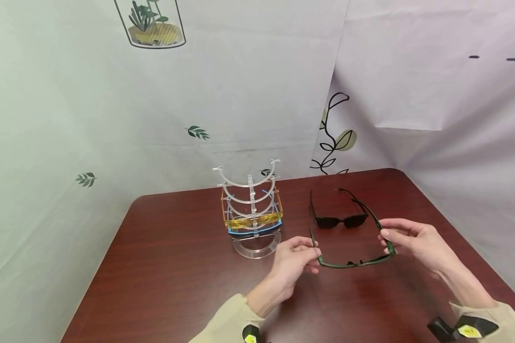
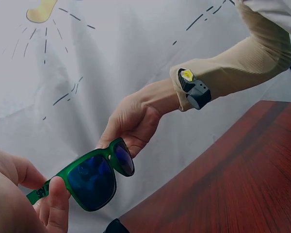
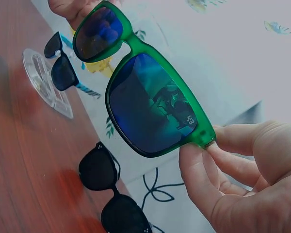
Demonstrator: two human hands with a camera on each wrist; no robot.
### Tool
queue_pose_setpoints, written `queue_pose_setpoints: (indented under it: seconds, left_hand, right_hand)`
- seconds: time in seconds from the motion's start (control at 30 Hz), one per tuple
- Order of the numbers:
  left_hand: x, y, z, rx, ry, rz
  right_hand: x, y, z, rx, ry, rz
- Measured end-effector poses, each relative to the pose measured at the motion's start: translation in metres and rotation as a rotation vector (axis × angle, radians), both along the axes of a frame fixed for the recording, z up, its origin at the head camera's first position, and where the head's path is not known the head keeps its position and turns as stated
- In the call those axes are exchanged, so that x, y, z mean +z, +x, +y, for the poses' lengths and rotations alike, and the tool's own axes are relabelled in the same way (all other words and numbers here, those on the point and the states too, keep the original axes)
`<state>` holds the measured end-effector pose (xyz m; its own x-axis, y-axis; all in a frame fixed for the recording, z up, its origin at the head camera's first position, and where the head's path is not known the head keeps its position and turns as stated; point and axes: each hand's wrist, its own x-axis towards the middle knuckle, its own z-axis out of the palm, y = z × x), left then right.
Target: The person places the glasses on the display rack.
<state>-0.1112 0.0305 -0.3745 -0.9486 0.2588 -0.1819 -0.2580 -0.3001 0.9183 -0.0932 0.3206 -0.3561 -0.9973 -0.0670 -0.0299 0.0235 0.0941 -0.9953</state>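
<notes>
Green-framed sunglasses (image 1: 355, 265) with blue lenses are held above the table, their temples spread open and pointing away from the person. The left hand (image 1: 293, 261) pinches them at the left hinge, and the right hand (image 1: 421, 244) grips the right temple near its hinge. In the left wrist view, the left hand's (image 2: 14, 194) thumb and fingers lie around the green hinge end of the sunglasses (image 2: 91, 182). In the right wrist view, the right hand (image 3: 252, 170) pinches a corner of the green frame (image 3: 200, 121).
Black sunglasses (image 1: 354, 220) lie on the red-brown table (image 1: 176, 267) beyond the green pair. Left of them stands a clear display rack (image 1: 253, 200) with empty upper arms, holding yellow glasses (image 1: 269, 218) and blue-edged glasses (image 1: 257, 232) on its lower arms. Printed cloth (image 1: 240, 85) hangs behind.
</notes>
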Motion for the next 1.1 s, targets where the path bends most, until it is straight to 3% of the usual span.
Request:
queue_pose_setpoints:
  seconds: [0.7,1.1]
  left_hand:
    - [0.009,0.015,-0.032,0.012,-0.016,0.039]
    - [0.013,0.022,-0.050,0.047,-0.032,0.062]
  right_hand:
    - [0.006,0.003,-0.027,0.065,0.014,0.053]
    - [0.011,-0.001,-0.046,0.077,-0.031,0.095]
